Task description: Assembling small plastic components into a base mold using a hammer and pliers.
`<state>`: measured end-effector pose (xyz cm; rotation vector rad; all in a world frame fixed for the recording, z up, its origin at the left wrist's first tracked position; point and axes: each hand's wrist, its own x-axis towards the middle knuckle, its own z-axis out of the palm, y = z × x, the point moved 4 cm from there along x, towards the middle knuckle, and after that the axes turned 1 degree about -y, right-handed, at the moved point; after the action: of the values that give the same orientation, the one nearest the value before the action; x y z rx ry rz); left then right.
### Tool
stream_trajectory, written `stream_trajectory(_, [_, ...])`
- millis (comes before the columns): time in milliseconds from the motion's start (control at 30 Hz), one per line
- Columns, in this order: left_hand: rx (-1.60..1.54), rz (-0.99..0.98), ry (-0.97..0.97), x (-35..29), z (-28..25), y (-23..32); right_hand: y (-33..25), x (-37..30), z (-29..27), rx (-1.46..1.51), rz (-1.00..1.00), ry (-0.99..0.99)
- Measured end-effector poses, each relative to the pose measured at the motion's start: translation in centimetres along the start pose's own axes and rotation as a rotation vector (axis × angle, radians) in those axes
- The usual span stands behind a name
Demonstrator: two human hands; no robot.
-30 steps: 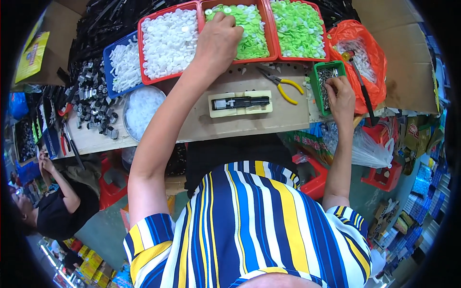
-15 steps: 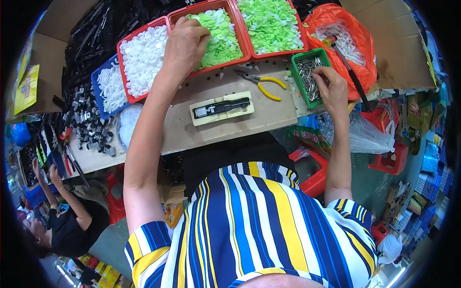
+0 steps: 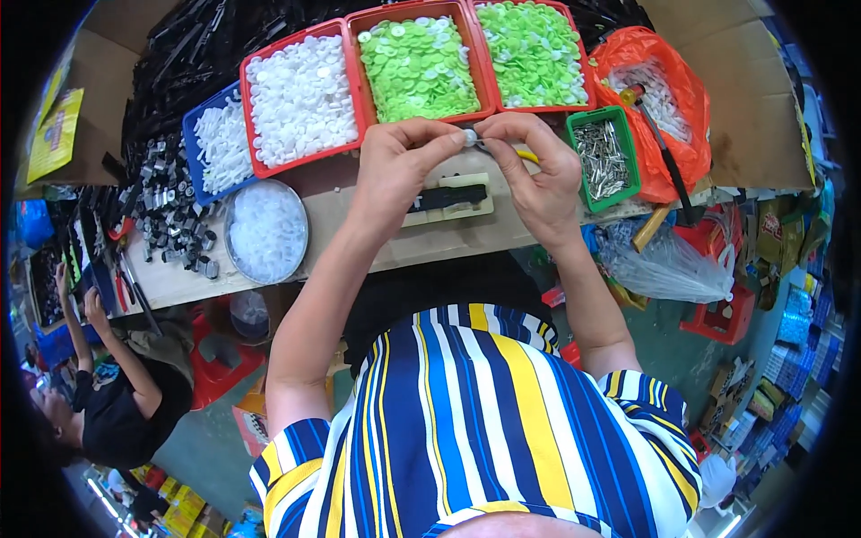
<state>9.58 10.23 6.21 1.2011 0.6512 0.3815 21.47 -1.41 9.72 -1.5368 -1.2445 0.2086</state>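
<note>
In front of me, my left hand point(image 3: 399, 170) pinches a small white round piece point(image 3: 469, 137) between thumb and forefinger. Facing it, my right hand point(image 3: 540, 179) grips a thin metal pin point(image 3: 482, 142) whose tip meets that piece. Below them a black plastic part point(image 3: 453, 195) lies in a cream holder point(image 3: 475, 213), partly covered by my left hand. Behind my right fingers shows the yellow handle of the pliers point(image 3: 527, 156). Beyond are red trays with white pieces point(image 3: 305, 94), green discs point(image 3: 417, 67) and more green discs point(image 3: 529, 54). Metal pins point(image 3: 601, 157) fill a green box.
To the left stand a blue tray point(image 3: 190, 130) of white pieces, a round dish point(image 3: 305, 235) of translucent pieces and loose metal-and-black parts point(image 3: 179, 233). A hammer point(image 3: 664, 152) leans across an orange bag point(image 3: 700, 90) at right. Another person point(image 3: 126, 394) works at far left.
My left hand has come back from the green-disc tray and my right hand has left the green box. Both now meet above the holder with the white piece and pin.
</note>
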Motion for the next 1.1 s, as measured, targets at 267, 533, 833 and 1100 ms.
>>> stream_trajectory(267, [0.065, 0.018, 0.022, -0.6, -0.5, -0.6, -0.5, -0.5, 0.9, -0.287, -0.251, -0.005])
stream_trajectory(533, [0.118, -0.05, 0.048, -0.9, -0.3, -0.7, -0.7, -1.3, 1.4, -0.454, -0.344, -0.043])
stream_trajectory(833, [-0.146, -0.176, 0.004, -1.8, -0.5, -1.1, -0.4, -1.8, 0.5, -0.312, -0.38, -0.089])
stream_trajectory(1100, [0.077, 0.053, 0.082, -3.9, -1.2, -1.6, -0.6, -2.1, 1.7, -0.26, -0.353, -0.136])
